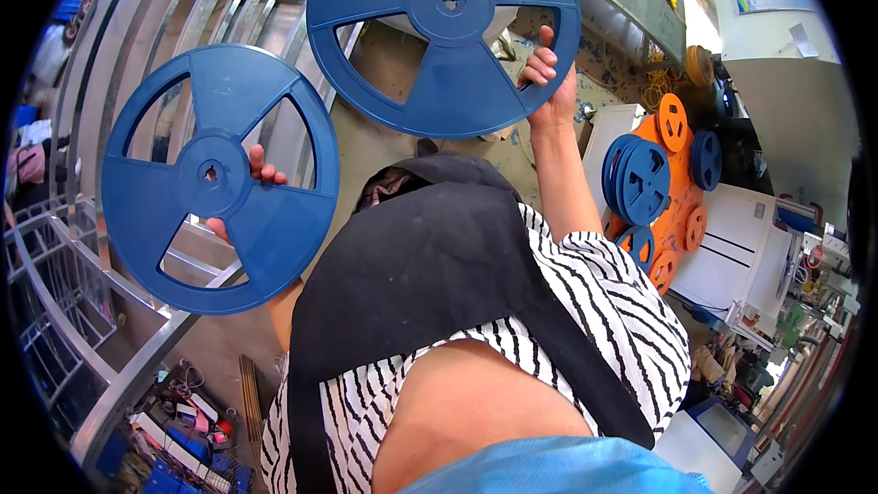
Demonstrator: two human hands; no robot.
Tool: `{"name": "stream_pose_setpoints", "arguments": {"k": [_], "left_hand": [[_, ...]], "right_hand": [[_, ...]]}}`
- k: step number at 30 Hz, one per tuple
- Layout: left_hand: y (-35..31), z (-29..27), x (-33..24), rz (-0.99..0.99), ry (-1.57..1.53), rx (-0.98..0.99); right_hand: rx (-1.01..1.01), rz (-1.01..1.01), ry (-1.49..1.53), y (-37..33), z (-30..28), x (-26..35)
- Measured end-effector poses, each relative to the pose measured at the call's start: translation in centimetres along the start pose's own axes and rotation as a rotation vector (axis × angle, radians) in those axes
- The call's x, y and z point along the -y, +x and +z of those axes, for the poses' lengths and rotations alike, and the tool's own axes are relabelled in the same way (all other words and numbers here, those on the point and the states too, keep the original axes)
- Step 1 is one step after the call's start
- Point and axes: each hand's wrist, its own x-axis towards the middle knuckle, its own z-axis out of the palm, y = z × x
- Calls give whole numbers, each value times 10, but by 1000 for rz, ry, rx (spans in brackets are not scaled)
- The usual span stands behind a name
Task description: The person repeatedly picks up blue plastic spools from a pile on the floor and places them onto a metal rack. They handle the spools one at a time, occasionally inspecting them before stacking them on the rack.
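Two large blue plastic reels fill the upper part of the head view. At the left, one blue reel (pixel 219 87) faces me, and my left hand (pixel 263 167) grips it from behind, fingertips curling through two of its openings around the hub. My palm is hidden behind that disc. Higher and to the right is the other blue reel (pixel 384 91). My right hand (pixel 549 82) holds it at its right rim, with fingers wrapped through an opening. The two reels are close together but apart, and both are raised off any surface.
A metal frame of bars (pixel 197 18) stands behind the left reel. On the right, an orange board (pixel 672 197) carries smaller blue reels (pixel 640 181) and orange reels (pixel 673 122). A white cabinet (pixel 732 252) is beside it. Boxes of clutter (pixel 183 430) lie lower left.
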Motion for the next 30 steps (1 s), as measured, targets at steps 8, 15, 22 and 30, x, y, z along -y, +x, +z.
{"name": "stream_pose_setpoints", "arguments": {"k": [8,15,22,30], "left_hand": [[-1,13,7,-128,51,-114],[-3,30,9,-186,226,-261],[-7,-7,9,-369,241,-202],[-13,-18,19,-468,165,-291]], "right_hand": [[126,-14,-164,-4,0,-6],[100,-10,-176,-17,-4,-12],[-67,-29,-211,-48,-12,-28],[-262,-58,-184,-77,-34,-34]]}}
